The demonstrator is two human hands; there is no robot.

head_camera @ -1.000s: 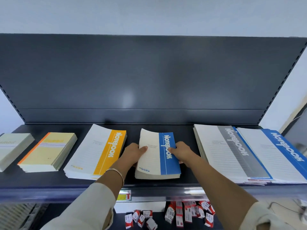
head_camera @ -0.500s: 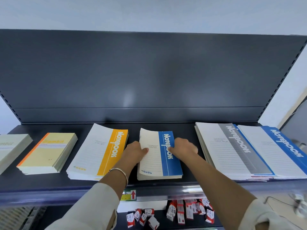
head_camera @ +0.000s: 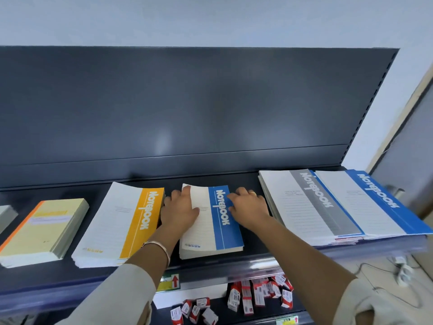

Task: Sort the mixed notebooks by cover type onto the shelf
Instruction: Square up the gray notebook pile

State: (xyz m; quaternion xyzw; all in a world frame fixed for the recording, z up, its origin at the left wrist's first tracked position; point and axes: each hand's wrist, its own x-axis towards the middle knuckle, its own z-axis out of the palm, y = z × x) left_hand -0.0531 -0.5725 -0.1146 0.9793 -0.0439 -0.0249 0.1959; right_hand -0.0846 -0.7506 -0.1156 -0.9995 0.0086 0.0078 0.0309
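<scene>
Head view puts your blue-band notebook stack flat on the dark shelf, mid-row between the orange-band notebook stack and the grey-band notebooks. White "Notebook" lettering runs down its blue right-hand band, N at the far end, k toward you. Its long axis runs front to back, the near end leaning slightly right. Your left hand clasps the left edge, thumb on the white cover. Your right hand, fingers bent, holds the right edge, thumb tip on the band.
</scene>
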